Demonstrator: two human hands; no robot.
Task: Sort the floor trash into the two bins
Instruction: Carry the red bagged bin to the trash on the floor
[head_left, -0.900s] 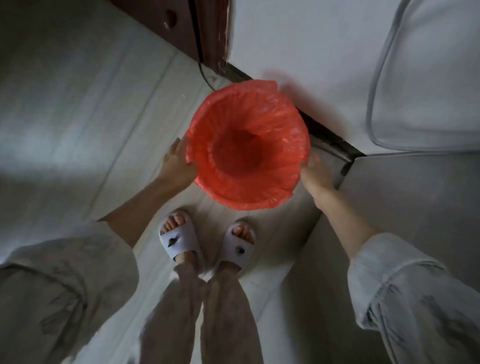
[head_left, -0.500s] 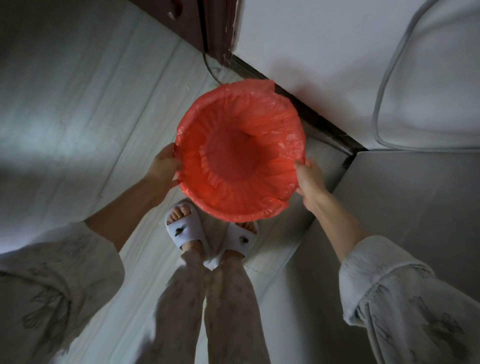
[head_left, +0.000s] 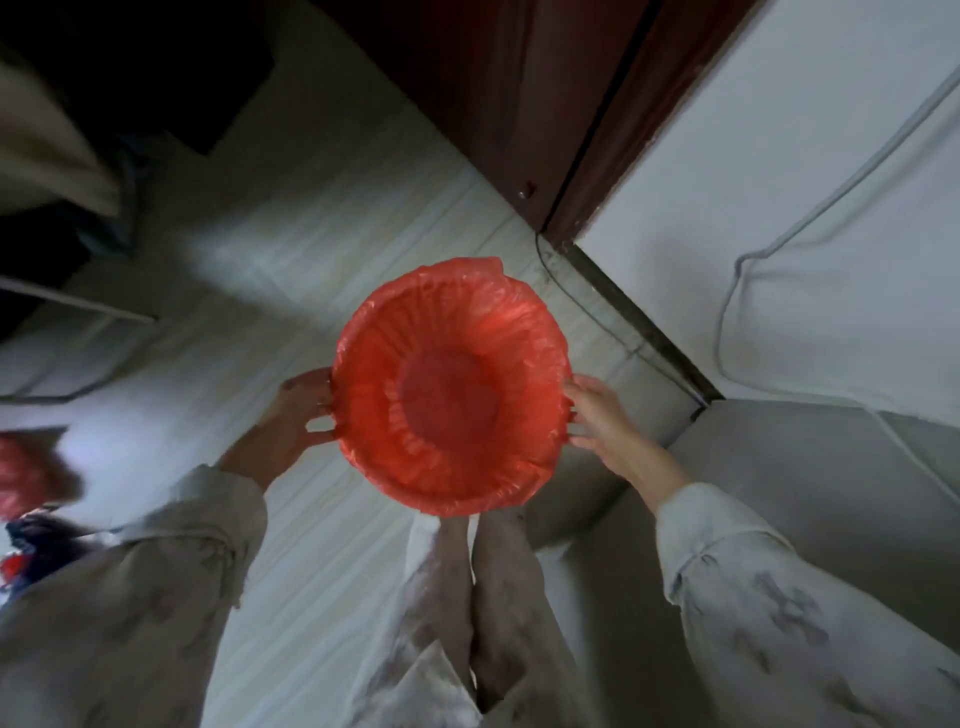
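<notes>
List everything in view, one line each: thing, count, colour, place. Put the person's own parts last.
bin: one, lined with a red bag, centre, held over the floor; nothing visible inside
floor: pale planks, left and centre
door: one, dark brown, top centre
wall: white, upper right
cable: one, pale, looping down the wall at right
grey surface: one, right, below the wall
red object: one, blurred, far left edge; cannot tell what it is
legs: two, patterned trousers, bottom centre
left hand: one, on the bin's left rim
right hand: one, on the bin's right rim
</notes>
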